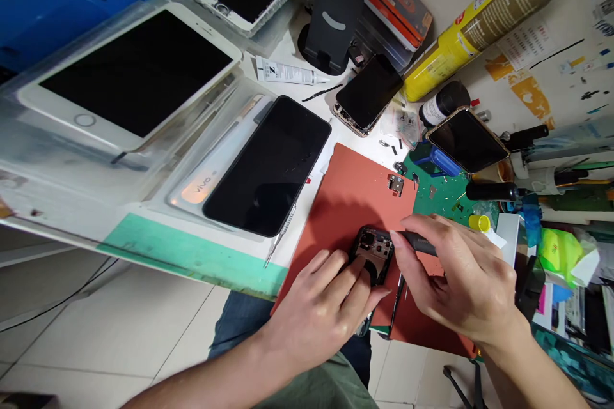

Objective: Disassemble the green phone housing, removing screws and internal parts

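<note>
An opened phone (382,246) with its inner parts bared lies on the reddish-brown mat (352,188). My left hand (323,310) holds it down, fingers curled over its middle and lower part, covering much of it. Beside the phone's upper right edge, my right hand (458,271) pinches a dark-handled screwdriver (421,243) between thumb and fingers. The driver's tip cannot be made out. A pair of slim dark tweezers (397,300) lies between the phone and my right hand. Further up the mat sits a small metal phone part (396,184).
Left of the mat, a black-screened phone (271,166) rests on bagged panels, near a white tablet (134,70). Behind are another phone (369,92), a glue tube (290,71), a phone stand (333,19) and a yellow spray can (474,19). Tools crowd the right side.
</note>
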The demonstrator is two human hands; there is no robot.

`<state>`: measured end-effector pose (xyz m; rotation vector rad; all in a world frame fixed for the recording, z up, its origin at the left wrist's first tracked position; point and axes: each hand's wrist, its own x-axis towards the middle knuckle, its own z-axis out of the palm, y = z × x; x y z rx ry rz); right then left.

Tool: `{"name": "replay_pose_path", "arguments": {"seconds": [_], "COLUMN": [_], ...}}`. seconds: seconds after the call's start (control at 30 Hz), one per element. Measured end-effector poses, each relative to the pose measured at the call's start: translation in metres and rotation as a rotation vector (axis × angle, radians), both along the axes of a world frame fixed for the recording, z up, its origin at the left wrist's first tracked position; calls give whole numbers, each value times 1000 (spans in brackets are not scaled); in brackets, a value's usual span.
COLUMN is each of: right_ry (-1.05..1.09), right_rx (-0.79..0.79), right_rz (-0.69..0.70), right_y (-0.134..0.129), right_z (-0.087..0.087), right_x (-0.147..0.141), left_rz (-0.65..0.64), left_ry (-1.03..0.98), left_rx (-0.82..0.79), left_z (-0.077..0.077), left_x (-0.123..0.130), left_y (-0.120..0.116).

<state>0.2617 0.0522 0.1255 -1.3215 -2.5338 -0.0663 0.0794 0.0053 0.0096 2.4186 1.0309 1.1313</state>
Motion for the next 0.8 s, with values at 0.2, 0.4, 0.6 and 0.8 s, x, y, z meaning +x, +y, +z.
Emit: {"name": "replay_pose_path", "arguments": {"seconds": [0.2,0.4,0.6,0.8], "right_ry": [-7,-27,-17,-27], "right_rx": [5,24,20,17], "right_rz": [-11,-1,-2,-27], "right_y": [3,4,5,4], "right_z": [-2,1,0,-2], "right_x": [0,0,0,0], "left_rz": [13,8,16,-3], "left_ry": [-10,2,8,9], "left_rx": [4,0,0,-2], "left_z": [1,1,0,0], "left_x": [0,0,1,0], "left_y": [1,1,0,0]}}
